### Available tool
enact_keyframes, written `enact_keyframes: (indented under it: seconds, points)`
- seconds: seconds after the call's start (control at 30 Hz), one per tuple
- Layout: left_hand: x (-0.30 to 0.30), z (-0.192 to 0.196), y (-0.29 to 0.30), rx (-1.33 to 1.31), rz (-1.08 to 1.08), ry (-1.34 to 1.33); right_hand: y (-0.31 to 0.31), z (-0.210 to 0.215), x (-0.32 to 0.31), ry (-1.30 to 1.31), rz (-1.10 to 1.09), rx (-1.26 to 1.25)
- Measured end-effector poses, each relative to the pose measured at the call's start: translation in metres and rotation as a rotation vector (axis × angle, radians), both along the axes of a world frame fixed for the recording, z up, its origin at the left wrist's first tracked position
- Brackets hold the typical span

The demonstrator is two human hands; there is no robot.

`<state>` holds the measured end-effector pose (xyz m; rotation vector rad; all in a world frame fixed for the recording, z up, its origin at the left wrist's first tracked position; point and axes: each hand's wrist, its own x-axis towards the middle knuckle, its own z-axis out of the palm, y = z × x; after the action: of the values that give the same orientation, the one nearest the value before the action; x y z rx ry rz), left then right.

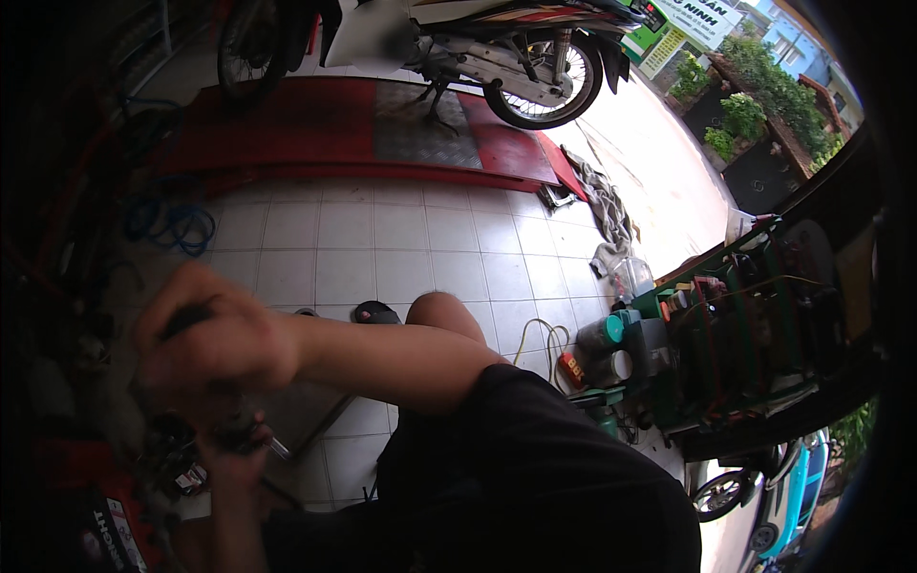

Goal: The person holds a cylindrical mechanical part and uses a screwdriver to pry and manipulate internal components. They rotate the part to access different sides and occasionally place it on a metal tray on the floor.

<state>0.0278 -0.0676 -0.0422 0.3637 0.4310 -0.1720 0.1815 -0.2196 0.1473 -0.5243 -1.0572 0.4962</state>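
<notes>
My right forearm reaches across to the left, and my right hand [215,344] is closed, blurred, around a black thing [188,320], perhaps a handle; its kind cannot be made out. Just below, my left hand [234,458] has its fingers curled round a dark part [239,435]. A short shiny metal rod [279,447] sticks out beside that hand; whether it belongs to the dark part is unclear. Deep shadow hides much of what lies around both hands.
A motorbike [497,62] stands on a red lift platform [315,124] across the tiled floor. A blue hose [172,229] lies coiled at left. On the right are a green rack [745,334] with tools, jars, and an orange power strip [571,371]. A dark sandal [377,312] shows near my knee.
</notes>
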Motion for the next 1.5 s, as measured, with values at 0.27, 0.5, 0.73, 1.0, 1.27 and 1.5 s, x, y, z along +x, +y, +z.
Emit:
enact_keyframes:
  seconds: [0.27, 0.5, 0.73, 1.0, 1.27, 1.5]
  points:
    - [0.009, 0.019, -0.002, 0.030, 0.046, 0.136, -0.019, 0.023, -0.002, 0.110, 0.325, -0.037]
    - [0.015, 0.032, 0.003, -0.048, 0.110, 0.189, -0.003, 0.005, 0.006, 0.071, 0.279, 0.092]
    - [0.009, 0.043, 0.022, -0.015, 0.266, 0.173, -0.004, -0.038, -0.011, 0.148, 0.069, -0.368]
    - [-0.002, 0.073, 0.057, -0.124, 0.454, -0.006, -0.023, -0.066, 0.066, 0.240, -0.181, -0.354]
    - [-0.005, 0.092, 0.081, -0.096, 0.583, -0.280, 0.024, -0.402, -0.034, -0.446, -0.245, -2.081]
    - [-0.006, 0.079, 0.103, -0.152, 0.611, -0.287, 0.039, -0.502, -0.128, -0.367, -0.314, -2.089]
